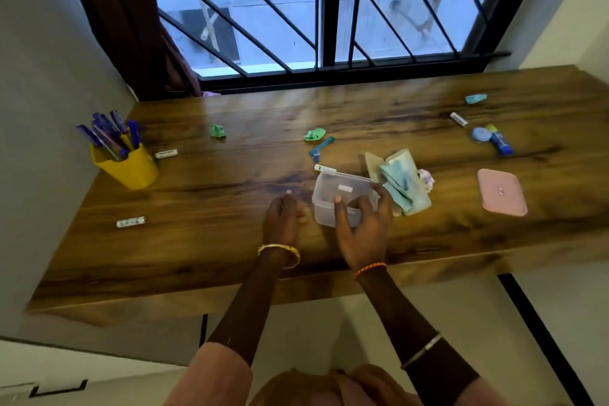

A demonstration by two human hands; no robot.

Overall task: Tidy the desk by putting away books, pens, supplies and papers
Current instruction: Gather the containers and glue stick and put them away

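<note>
1. The right hand [361, 224] grips the near side of a clear plastic box [342, 198], thumb on its near rim and fingers curled round its right wall.
2. The box stands on the counter [230, 241], about midway along and closer to the near edge.
3. The left hand [285, 217] is just left of the box, fingers curled; whether it holds anything I cannot tell.
4. Folded papers [400, 184] lie touching the box's right side.
5. A pink lid [502, 192] lies toward the right edge.
6. A yellow cup [128, 166] of pens [108, 133] stands near the left edge.
7. Crumpled green scraps [314, 134] lie toward the far edge.
</note>
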